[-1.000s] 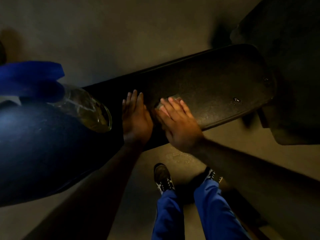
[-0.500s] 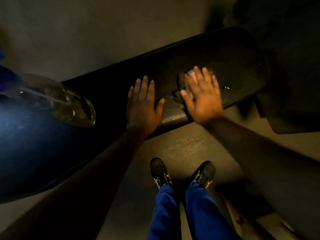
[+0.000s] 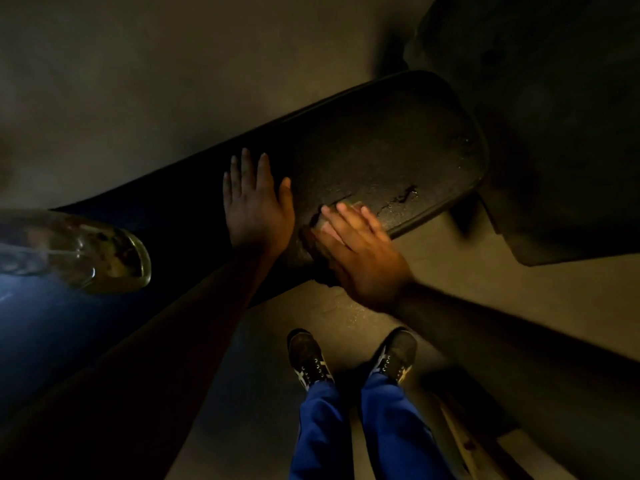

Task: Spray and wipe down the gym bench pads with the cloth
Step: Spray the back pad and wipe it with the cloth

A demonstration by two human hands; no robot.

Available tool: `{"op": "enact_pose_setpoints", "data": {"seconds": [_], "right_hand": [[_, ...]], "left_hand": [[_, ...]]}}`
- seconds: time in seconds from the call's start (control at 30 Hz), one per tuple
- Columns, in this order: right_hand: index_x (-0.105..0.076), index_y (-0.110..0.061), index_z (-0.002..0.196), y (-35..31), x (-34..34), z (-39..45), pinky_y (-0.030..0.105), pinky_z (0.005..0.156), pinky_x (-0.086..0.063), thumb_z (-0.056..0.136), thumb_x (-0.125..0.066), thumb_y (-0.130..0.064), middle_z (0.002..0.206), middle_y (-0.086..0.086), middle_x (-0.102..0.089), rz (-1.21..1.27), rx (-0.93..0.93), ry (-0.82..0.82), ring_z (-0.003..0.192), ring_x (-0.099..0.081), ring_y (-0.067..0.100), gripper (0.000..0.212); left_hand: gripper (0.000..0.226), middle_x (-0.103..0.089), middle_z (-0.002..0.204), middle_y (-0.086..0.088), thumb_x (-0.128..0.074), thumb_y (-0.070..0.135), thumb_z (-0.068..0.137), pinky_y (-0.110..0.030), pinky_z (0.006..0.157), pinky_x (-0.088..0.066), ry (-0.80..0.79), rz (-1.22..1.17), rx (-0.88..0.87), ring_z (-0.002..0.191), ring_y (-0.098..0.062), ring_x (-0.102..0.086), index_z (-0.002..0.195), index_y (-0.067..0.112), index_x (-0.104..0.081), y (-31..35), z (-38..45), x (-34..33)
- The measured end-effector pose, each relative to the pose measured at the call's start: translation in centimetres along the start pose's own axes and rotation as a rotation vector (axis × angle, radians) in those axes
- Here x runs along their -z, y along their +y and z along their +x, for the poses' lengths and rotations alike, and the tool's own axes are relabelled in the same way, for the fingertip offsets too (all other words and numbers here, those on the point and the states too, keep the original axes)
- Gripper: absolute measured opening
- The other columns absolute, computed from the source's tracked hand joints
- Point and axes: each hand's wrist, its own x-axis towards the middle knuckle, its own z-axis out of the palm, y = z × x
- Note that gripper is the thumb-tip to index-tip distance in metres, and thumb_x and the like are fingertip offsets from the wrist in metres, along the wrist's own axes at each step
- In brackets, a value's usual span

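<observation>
A long black bench pad runs diagonally from lower left to upper right, its surface wet and cracked near the front edge. My left hand lies flat on the pad with straight, spread fingers. My right hand presses a small cloth flat against the pad's near edge, fingers straight; most of the cloth is hidden beneath the hand. A clear spray bottle holding yellowish liquid lies at the left on the dark pad.
The scene is dim. A large dark padded shape stands at the upper right, close to the bench's end. My two black shoes and blue trousers stand on the concrete floor in front of the bench.
My right hand slid with the cloth back toward the pad's near edge. The left hand stayed flat on the pad. The view shifted slightly.
</observation>
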Motion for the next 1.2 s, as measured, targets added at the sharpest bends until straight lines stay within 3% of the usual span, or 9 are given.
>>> {"op": "enact_pose_setpoints", "data": {"seconds": [0.07,0.2,0.37,0.5,0.63,0.8,0.93,1.1,1.2], "right_hand": [[-0.042,-0.017,0.152,3.8,1.2,0.8,0.052,0.125,-0.017,0.101,-0.044,-0.033,0.163,0.013,-0.033,-0.073,0.084,-0.005,0.152,-0.026,0.032,0.053],[-0.041,-0.014,0.153,3.9,1.6,4.4,0.056,0.123,-0.018,0.098,-0.042,-0.036,0.162,0.016,-0.033,0.002,-0.506,0.202,0.153,-0.024,0.034,0.058],[-0.042,-0.016,0.151,5.5,2.7,1.7,0.051,0.125,-0.016,0.1,-0.041,-0.035,0.162,0.014,-0.034,-0.025,0.025,-0.034,0.153,-0.025,0.031,0.055],[-0.034,-0.019,0.157,7.4,3.8,7.7,0.055,0.125,-0.015,0.098,-0.033,-0.042,0.165,0.015,-0.028,-0.029,-0.609,0.146,0.154,-0.02,0.034,0.063],[-0.032,-0.022,0.157,7.1,4.2,8.3,0.051,0.126,-0.013,0.097,-0.039,-0.039,0.166,0.01,-0.026,-0.022,-0.049,-0.091,0.155,-0.019,0.031,0.063],[-0.034,-0.016,0.156,10.3,4.9,14.1,0.055,0.125,-0.013,0.095,-0.033,-0.042,0.165,0.015,-0.027,-0.015,-0.66,0.14,0.154,-0.018,0.035,0.066],[-0.04,-0.019,0.154,9.2,4.6,13.9,0.052,0.125,-0.016,0.096,-0.034,-0.041,0.164,0.011,-0.032,-0.029,-0.164,-0.014,0.154,-0.023,0.031,0.063],[-0.032,-0.015,0.156,9.1,5.0,15.9,0.053,0.125,-0.012,0.093,-0.034,-0.04,0.165,0.015,-0.028,-0.04,-0.627,0.096,0.154,-0.018,0.035,0.068],[-0.03,-0.02,0.157,5.7,4.2,12.0,0.053,0.125,-0.012,0.095,-0.029,-0.04,0.166,0.012,-0.026,-0.02,-0.265,-0.016,0.155,-0.018,0.032,0.066]], "left_hand": [[0.059,-0.03,0.156,-0.018,-0.033,0.044,0.1,-0.044,0.12,-0.017,0.016,0.0,-0.023,0.146,-0.032,-0.024,0.147,0.009,-0.04,0.4,0.2,-0.4],[0.056,-0.033,0.155,-0.017,-0.034,0.04,0.1,-0.044,0.118,-0.02,0.043,-0.063,-0.043,0.145,-0.032,-0.027,0.146,0.01,-0.041,2.4,1.7,-1.3],[0.054,-0.032,0.155,-0.018,-0.035,0.035,0.099,-0.044,0.118,-0.019,0.036,0.023,-0.015,0.145,-0.033,-0.027,0.146,0.009,-0.042,3.1,1.7,-2.1],[0.054,-0.036,0.154,-0.019,-0.038,0.037,0.099,-0.046,0.117,-0.024,0.071,0.074,-0.014,0.143,-0.034,-0.032,0.145,0.009,-0.044,3.2,1.7,-2.3],[0.057,-0.034,0.154,-0.02,-0.037,0.04,0.098,-0.048,0.116,-0.025,0.036,0.121,-0.034,0.143,-0.036,-0.031,0.146,0.009,-0.043,3.2,1.7,-2.3],[0.059,-0.032,0.155,-0.02,-0.036,0.042,0.098,-0.048,0.117,-0.022,0.019,0.14,-0.014,0.144,-0.036,-0.029,0.147,0.01,-0.04,3.3,1.9,-2.7],[0.063,-0.028,0.157,-0.019,-0.034,0.047,0.098,-0.047,0.118,-0.018,-0.014,0.145,-0.021,0.146,-0.035,-0.025,0.149,0.01,-0.037,3.2,1.8,-2.5],[0.062,-0.028,0.157,-0.019,-0.033,0.047,0.099,-0.046,0.118,-0.016,-0.013,0.148,-0.019,0.146,-0.035,-0.024,0.15,0.011,-0.035,3.3,1.9,-2.6],[0.059,-0.03,0.156,-0.02,-0.033,0.042,0.099,-0.049,0.117,-0.02,-0.032,0.135,-0.016,0.145,-0.036,-0.027,0.148,0.009,-0.038,3.5,2.0,-2.4]]}}
